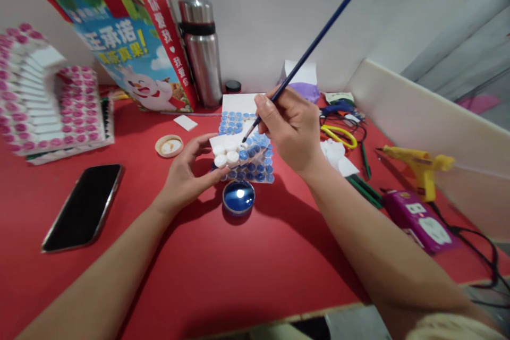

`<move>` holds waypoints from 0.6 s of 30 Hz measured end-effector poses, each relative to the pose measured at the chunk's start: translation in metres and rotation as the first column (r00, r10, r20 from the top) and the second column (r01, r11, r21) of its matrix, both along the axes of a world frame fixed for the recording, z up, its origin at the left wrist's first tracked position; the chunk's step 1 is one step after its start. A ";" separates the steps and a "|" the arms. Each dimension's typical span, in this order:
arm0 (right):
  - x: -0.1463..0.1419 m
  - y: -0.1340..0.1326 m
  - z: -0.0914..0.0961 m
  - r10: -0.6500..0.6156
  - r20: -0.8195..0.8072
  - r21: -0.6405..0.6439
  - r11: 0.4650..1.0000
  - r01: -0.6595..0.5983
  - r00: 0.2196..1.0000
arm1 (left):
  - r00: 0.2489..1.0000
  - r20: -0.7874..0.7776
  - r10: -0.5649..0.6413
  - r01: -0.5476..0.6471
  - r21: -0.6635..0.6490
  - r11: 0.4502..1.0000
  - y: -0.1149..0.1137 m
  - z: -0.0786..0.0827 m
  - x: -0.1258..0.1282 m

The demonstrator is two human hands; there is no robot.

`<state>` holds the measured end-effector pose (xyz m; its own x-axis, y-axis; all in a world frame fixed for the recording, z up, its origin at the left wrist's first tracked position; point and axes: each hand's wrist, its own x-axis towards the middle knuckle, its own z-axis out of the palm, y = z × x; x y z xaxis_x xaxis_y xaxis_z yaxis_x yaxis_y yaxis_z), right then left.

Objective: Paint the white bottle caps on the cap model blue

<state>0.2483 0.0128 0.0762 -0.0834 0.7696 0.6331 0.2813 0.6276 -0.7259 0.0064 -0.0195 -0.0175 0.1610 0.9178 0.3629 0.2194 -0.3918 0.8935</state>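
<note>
Between the fingers of my right hand (292,130) is a paintbrush (308,53), its handle slanting up to the right and its dark tip at a small card of round pieces (225,150). Some rounds on that card are white, others blue. My left hand (189,172) grips the card's left edge between thumb and fingers, holding it tilted. Under and behind it stands a larger white piece covered with rows of blue rounds (255,174), partly hidden. Just in front, a small round pot of blue paint (238,199) rests on the red table (223,281).
Left are a phone (83,207), a round lid (169,145) and a pink-and-white stepped model (51,101). A steel flask (202,53) and printed box (143,48) stand behind. Rightward lie yellow-handled scissors (340,137), a glue gun (422,164) and a purple power socket (418,220) with cables.
</note>
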 end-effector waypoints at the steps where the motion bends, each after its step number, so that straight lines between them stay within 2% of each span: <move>1: 0.000 0.000 0.000 -0.004 -0.001 0.001 1.000 0.004 1.000 | 1.000 -0.001 -0.002 0.002 -0.002 1.000 0.000 0.000 0.000; 18: 0.006 0.006 -0.002 -0.017 0.009 -0.020 1.000 0.017 1.000 | 1.000 0.022 -0.014 0.014 -0.020 1.000 0.000 0.002 0.000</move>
